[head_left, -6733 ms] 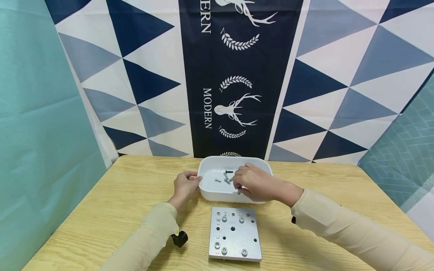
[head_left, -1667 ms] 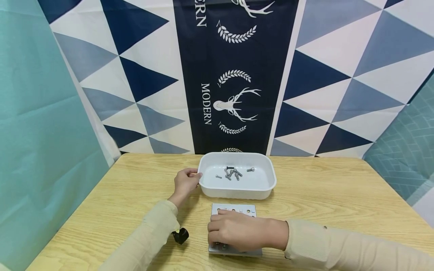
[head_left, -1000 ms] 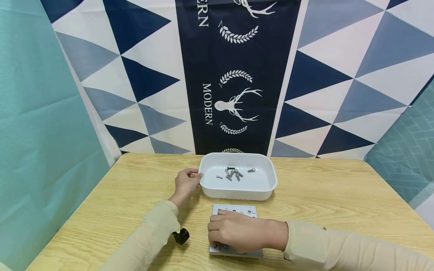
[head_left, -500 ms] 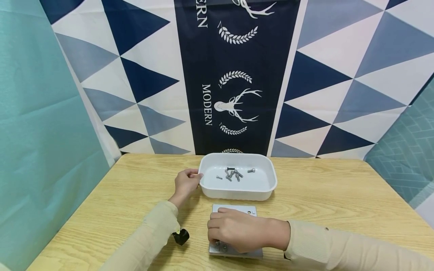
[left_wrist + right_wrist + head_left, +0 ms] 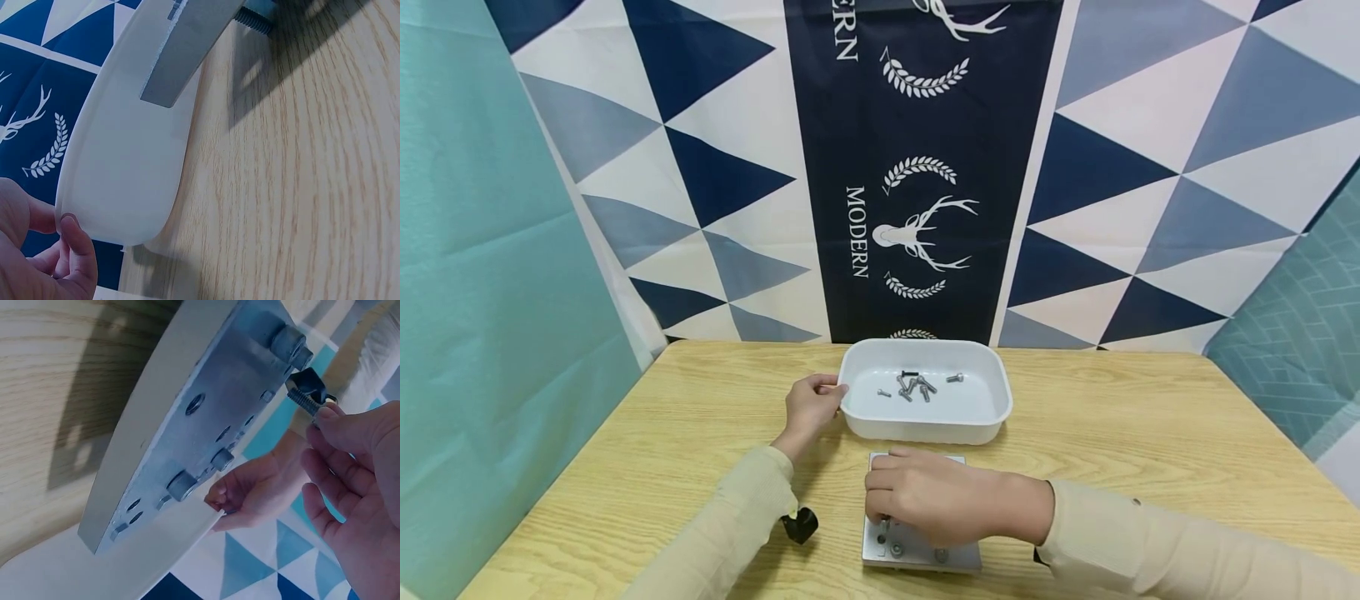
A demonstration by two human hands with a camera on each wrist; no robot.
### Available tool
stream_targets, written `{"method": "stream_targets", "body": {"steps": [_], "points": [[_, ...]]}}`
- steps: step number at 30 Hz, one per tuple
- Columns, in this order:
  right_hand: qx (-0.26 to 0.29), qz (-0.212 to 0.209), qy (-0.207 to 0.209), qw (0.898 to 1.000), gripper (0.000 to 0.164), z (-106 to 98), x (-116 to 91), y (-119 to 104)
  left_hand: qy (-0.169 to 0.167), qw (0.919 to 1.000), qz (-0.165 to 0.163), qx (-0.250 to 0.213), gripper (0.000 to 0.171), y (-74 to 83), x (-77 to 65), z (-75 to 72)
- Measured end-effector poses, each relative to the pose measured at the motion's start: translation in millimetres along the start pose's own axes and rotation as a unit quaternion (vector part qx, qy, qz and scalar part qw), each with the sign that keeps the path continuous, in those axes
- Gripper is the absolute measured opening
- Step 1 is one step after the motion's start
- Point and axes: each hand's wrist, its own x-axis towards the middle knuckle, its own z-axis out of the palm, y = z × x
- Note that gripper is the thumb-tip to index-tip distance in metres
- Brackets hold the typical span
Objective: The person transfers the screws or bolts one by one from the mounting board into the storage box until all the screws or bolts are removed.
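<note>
My left hand (image 5: 808,408) pinches the left rim of a white plastic bin (image 5: 925,431), thumb on the edge in the left wrist view. Between thumb and fingertips, my right hand (image 5: 928,497) pinches a socket-head screw (image 5: 303,400), its threaded shank bare and clear of the plate in the right wrist view. Below that hand lies a silver metal plate (image 5: 917,557) with holes; its far part is hidden by the hand in the head view. Several screws still stand in the plate, among them a front one (image 5: 897,550) and, in the right wrist view, a thick one (image 5: 182,485).
Inside the bin lie several loose silver screws (image 5: 913,387) and a black screw (image 5: 910,373). The bin stands behind the plate on the wooden table (image 5: 700,433). A patterned cloth (image 5: 917,167) hangs at the table's back edge. A black wrist camera (image 5: 800,525) sits under the left sleeve.
Earlier my right hand was over the bin, then moved down to the plate's front-left corner. The screw there has come up out of its hole. The left hand has kept its place.
</note>
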Motion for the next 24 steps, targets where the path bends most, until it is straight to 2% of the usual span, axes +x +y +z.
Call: {"method": "stream_targets", "body": {"steps": [6, 18, 24], "points": [[0.0, 0.012, -0.01, 1.0, 0.009, -3, -2, 1, -0.003, 1.0, 0.0, -0.001, 0.023, 0.1, 0.2, -1.2], [-0.01, 0.034, -0.026, 0.999, 0.01, -6, -8, 10, -0.002, 1.0, -0.006, -0.002, 0.022, -1.5, 0.7, -0.8], [0.007, 0.069, -0.058, 0.996, 0.012, -9, -12, 19, 0.0, 1.0, -0.007, 0.004, 0.023, -0.9, 2.4, -0.3]]}}
